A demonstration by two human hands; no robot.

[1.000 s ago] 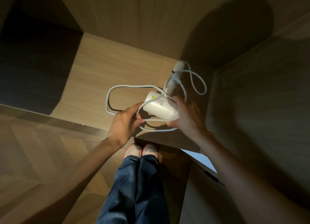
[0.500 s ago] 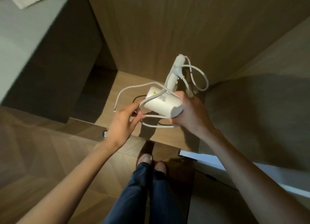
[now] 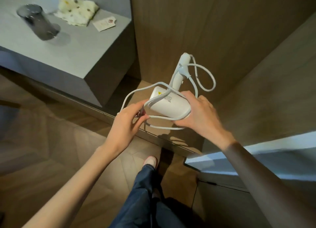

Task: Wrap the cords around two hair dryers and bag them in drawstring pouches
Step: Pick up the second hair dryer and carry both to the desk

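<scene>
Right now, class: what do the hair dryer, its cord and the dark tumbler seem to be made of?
Hair dryer: probably moulded plastic, smooth white, soft sheen, printed label. Cord: likely rubbery white sheath; it bends in loose loops. Tumbler: glass or plastic, smoky, see-through; blur leaves it open.

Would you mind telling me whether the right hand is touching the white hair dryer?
Touching: the head view shows the right hand gripping the hair dryer at its barrel end.

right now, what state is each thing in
hair dryer, held up, handle pointing away
cord, loosely looped over the body, not wound tight
left hand, pinches the cord
right hand, grips the dryer's barrel
glass, standing on the grey counter
cloth, crumpled beside the glass
</scene>
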